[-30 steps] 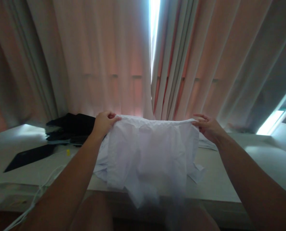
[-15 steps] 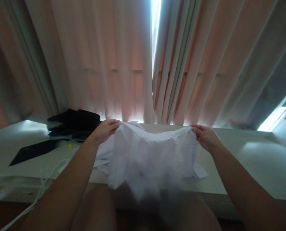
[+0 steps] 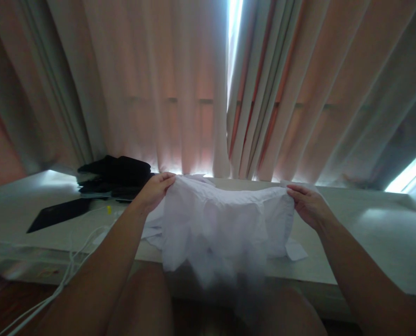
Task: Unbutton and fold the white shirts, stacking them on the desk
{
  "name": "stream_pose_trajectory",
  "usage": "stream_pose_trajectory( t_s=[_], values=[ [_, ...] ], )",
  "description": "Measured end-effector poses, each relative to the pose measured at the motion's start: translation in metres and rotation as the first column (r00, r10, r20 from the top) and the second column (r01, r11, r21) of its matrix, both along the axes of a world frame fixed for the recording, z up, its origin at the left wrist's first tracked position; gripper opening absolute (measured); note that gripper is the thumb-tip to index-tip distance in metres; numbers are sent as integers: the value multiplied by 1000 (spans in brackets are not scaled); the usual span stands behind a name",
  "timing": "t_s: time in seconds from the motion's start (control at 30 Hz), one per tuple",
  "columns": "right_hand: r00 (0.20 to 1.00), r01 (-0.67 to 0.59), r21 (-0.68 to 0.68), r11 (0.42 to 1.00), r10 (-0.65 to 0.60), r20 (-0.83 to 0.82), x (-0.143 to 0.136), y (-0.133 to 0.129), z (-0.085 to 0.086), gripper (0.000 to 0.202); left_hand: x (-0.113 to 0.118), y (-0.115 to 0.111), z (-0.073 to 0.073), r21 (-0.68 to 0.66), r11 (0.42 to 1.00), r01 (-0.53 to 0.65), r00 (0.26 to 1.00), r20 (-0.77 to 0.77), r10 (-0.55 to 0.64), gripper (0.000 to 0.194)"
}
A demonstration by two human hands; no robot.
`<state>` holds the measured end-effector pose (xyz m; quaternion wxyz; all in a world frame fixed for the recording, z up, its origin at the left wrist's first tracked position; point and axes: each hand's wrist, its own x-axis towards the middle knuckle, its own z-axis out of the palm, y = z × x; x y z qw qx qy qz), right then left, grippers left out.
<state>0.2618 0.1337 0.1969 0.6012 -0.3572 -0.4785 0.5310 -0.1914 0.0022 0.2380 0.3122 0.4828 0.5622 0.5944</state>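
A white garment (image 3: 225, 219), perhaps a shirt, hangs stretched between my two hands above the front edge of the ledge. My left hand (image 3: 158, 189) pinches its upper left corner, fingers closed. At the upper right corner my right hand (image 3: 308, 203) grips the cloth between thumb and fingers. The top edge sags slightly in the middle, and the lower part is blurred over my knees. More white cloth (image 3: 154, 231) lies on the ledge behind it, partly hidden. What kind of garment it is cannot be made out for certain.
A pale ledge (image 3: 362, 242) runs under long curtains (image 3: 180, 93). Black folded cloths (image 3: 120, 175) are stacked at the back left, with a flat dark panel (image 3: 59, 214) before them. White cables (image 3: 70, 266) with a yellow tag (image 3: 109, 209) trail off the left front edge.
My right hand has moved slightly outward, pulling the garment's top edge a little wider. The whole view has shifted slightly. Both hands keep their hold.
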Motion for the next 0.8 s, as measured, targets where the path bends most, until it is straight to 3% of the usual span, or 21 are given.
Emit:
stream_pose_trajectory(
  t_s=[0.23,0.37,0.43,0.53,0.57,0.67,0.8],
  values=[
    [996,-64,5,998,64,-67,-19,-23,0,32,-3,21,-10,34,978,-207,953,-218,209,25],
    [993,-33,3,999,33,-111,-57,-48,-14,30,30,20,-21,82,964,-255,915,-301,267,15],
    [994,-29,17,999,30,-100,-86,-68,-28,32,63,7,-34,77,982,-172,918,-348,188,15],
    [994,-110,28,994,109,31,-133,-108,-56,36,109,-19,-62,-35,984,176,926,-332,-177,33],
    [986,-154,44,987,151,66,-148,-123,-66,36,119,-27,-71,-42,978,203,920,-334,-205,34],
    [948,-312,118,943,318,-29,-185,-162,-90,52,121,-46,-88,-77,986,148,895,-414,-166,32],
    [848,-458,236,857,501,-175,-202,-183,-106,65,97,-61,-83,-143,975,172,862,-457,-220,31]
  ],
)
